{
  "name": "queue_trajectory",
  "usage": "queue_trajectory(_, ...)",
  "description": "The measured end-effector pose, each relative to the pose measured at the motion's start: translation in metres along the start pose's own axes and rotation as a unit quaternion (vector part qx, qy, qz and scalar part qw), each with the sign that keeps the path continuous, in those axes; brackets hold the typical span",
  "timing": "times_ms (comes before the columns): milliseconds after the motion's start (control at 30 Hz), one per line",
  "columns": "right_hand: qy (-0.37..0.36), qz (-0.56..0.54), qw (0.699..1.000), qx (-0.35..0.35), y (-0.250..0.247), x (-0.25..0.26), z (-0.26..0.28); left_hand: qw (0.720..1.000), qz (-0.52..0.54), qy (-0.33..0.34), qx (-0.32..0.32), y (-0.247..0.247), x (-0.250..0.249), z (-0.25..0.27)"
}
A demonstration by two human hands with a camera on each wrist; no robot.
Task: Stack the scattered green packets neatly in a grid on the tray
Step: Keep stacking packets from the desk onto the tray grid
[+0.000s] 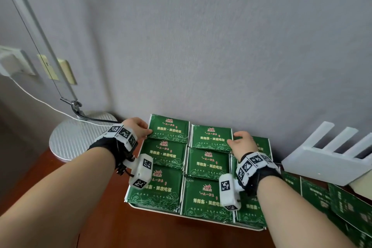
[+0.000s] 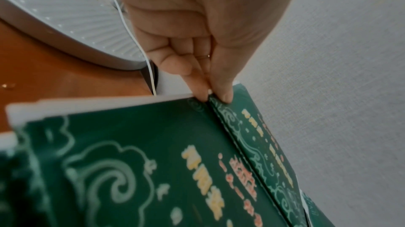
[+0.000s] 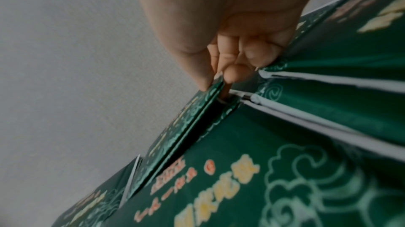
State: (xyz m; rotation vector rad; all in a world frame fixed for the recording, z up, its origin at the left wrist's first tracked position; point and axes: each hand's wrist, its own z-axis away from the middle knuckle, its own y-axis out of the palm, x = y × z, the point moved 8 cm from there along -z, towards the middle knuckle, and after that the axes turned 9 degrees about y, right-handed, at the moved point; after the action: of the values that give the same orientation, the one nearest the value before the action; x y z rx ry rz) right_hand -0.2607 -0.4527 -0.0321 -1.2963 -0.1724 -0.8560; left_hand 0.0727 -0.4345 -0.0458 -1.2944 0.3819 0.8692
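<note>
The green packets (image 1: 207, 165) lay in rows on the white tray (image 1: 153, 210), with more loose on the right. The left hand (image 1: 136, 127) and right hand (image 1: 243, 141) each pinched a back-row packet; squaring edges gently seemed best

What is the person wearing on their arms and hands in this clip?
Bare forearms, no sleeves or gloves. Each wrist carries a black strap, a white band of black-and-white square code markers, and a white camera block with the same markers: left hand, right hand. Thin ring, left hand.
</note>
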Motion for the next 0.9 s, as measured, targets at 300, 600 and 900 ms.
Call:
queue_trajectory(300,-0.007,0.030,1.000,0.001,-0.006,0.000,0.004,0.999,-0.051,0.006,-0.006,-0.005,-0.004,-0.003)
queue_trajectory(600,-0.050,0.041,0.998,-0.012,-0.056,-0.007,0.036,0.995,-0.091,0.040,-0.020,-0.018,-0.032,0.035)
queue_trajectory(900,-0.069,0.125,0.989,-0.026,-0.153,-0.070,0.123,0.959,-0.207,0.186,0.051,0.032,-0.118,0.150)
